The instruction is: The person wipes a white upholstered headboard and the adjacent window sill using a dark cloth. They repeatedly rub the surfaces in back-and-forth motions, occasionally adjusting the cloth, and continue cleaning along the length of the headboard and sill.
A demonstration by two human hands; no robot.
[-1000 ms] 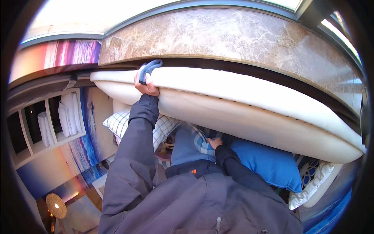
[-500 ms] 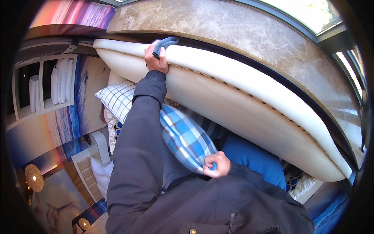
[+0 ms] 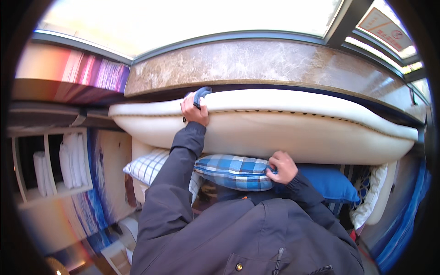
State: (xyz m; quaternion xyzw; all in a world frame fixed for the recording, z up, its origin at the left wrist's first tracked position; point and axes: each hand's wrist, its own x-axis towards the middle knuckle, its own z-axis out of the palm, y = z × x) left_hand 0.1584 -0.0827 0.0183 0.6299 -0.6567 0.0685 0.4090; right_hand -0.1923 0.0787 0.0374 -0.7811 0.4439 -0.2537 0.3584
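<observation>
A cream sofa back (image 3: 275, 133) with a dark studded seam curves across the middle of the view. My left hand (image 3: 195, 109) is closed round a folded dark blue cloth (image 3: 201, 95) at the sofa's top edge. Lower down, my right hand (image 3: 283, 167) pinches the right end of a blue and white plaid pillow (image 3: 233, 171). This pillow lies against the lower part of the sofa back. Beside it on the left is a white checked pillow (image 3: 145, 167), partly covered by my left sleeve. A plain blue pillow (image 3: 327, 182) is to the right, partly behind my right sleeve.
A brown marbled sill (image 3: 238, 59) runs behind the sofa, below a bright window (image 3: 183, 16). At the left, white rolled towels (image 3: 72, 160) stand in a shelf (image 3: 27, 195). A white shiny pillow (image 3: 371, 195) sits at the right end.
The view has tilted up, showing more window. My right hand has raised the plaid pillow's right end toward the sofa back, so it lies more level. My left hand still holds the cloth.
</observation>
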